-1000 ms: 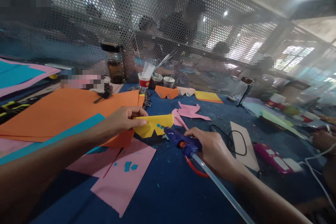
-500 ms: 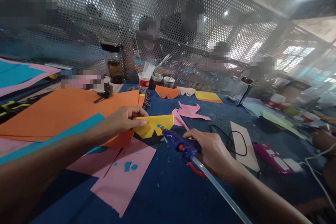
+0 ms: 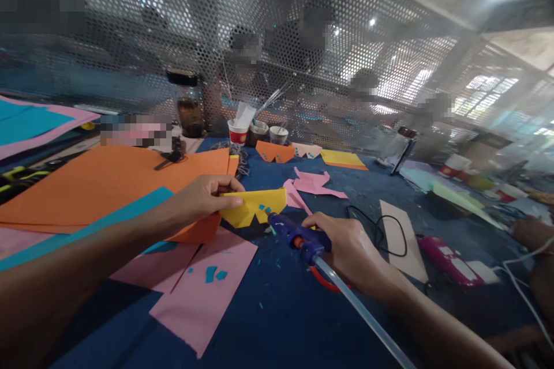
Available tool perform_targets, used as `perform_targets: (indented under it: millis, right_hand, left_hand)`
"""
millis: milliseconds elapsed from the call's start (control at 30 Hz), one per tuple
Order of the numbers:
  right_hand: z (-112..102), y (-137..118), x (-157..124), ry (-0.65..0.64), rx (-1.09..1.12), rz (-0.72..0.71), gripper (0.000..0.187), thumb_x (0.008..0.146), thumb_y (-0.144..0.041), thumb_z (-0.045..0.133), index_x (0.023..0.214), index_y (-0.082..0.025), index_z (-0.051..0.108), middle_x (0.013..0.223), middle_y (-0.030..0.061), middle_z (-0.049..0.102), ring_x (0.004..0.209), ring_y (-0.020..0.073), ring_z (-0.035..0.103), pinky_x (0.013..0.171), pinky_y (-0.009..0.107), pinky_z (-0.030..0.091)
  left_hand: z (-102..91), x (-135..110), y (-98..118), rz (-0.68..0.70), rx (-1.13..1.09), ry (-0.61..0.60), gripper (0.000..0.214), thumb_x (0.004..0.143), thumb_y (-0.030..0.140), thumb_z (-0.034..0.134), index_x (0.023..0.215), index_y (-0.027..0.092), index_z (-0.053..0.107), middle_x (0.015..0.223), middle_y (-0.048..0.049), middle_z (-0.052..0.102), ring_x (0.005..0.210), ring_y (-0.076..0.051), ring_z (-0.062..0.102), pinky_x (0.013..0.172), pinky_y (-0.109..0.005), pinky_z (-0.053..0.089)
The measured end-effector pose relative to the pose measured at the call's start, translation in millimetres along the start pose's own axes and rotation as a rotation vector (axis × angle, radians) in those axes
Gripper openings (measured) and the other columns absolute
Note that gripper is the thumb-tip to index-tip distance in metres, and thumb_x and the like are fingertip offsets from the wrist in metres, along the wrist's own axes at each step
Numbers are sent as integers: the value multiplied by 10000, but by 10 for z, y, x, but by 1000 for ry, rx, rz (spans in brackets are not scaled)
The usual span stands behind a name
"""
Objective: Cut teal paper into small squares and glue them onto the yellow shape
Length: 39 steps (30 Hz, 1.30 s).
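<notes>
Between thumb and fingers, my left hand (image 3: 219, 195) pinches the left end of a folded yellow paper cutout (image 3: 242, 207) with a notched lower edge. Two small blue paper squares lie on its face. My right hand (image 3: 341, 242) grips a blue hot glue gun (image 3: 294, 236), its nozzle right at the cutout beside the blue squares; whether it touches cannot be told. A long clear glue stick (image 3: 359, 305) runs out of the gun's back. Red scissor handles (image 3: 322, 281) show partly below the gun. Blue paper scraps (image 3: 210, 274) rest on a pink sheet (image 3: 208, 311).
Orange sheets (image 3: 108, 184) cover the left side. Notched orange (image 3: 274, 153) and pale cutouts (image 3: 307, 151) stand at the back near paper cups (image 3: 238, 132) and a jar (image 3: 189, 106). Pink offcuts (image 3: 311, 181), a black cable (image 3: 404, 236) and a magenta device (image 3: 450, 259) lie rightward. Another person's hand (image 3: 530, 230) is far right.
My hands, the yellow cutout and the glue gun stay almost still. At the far right, the other person's hand has shifted slightly.
</notes>
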State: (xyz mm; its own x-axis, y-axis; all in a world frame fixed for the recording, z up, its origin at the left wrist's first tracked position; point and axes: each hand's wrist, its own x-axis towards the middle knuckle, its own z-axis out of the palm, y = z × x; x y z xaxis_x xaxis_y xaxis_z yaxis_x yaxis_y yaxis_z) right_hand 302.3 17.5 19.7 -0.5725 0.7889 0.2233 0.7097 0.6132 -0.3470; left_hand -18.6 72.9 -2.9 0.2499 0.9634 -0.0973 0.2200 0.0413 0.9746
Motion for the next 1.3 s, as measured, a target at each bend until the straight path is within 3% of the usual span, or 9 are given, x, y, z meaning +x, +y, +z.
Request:
perform_targets:
  millis: [367, 600, 1300]
  right_hand:
    - [-86, 7, -17, 27, -6, 32, 368, 804, -87, 675, 1136, -242, 645, 930, 2, 771, 713, 164, 682, 665, 250, 389]
    - [-80, 28, -27, 17, -6, 34, 300, 868, -140, 654, 1144, -256, 644, 951, 9, 775, 761, 183, 708, 678, 262, 404]
    - [-60, 25, -9, 11, 9, 36, 287, 862, -148, 679, 1130, -248, 658, 877, -8, 760, 680, 157, 668, 647, 250, 388]
  left_hand:
    - [-4, -3, 22, -1, 19, 5, 305, 669, 425, 827, 855, 215, 708, 805, -24, 762, 716, -185, 683, 593, -247, 468]
    - [4, -43, 92, 8, 71, 24, 281, 681, 402, 801, 863, 209, 707, 762, -16, 734, 654, -168, 629, 523, -229, 383]
    - [5, -39, 73, -6, 47, 29, 285, 679, 408, 818, 864, 215, 717, 815, -31, 760, 703, -190, 655, 571, -259, 428]
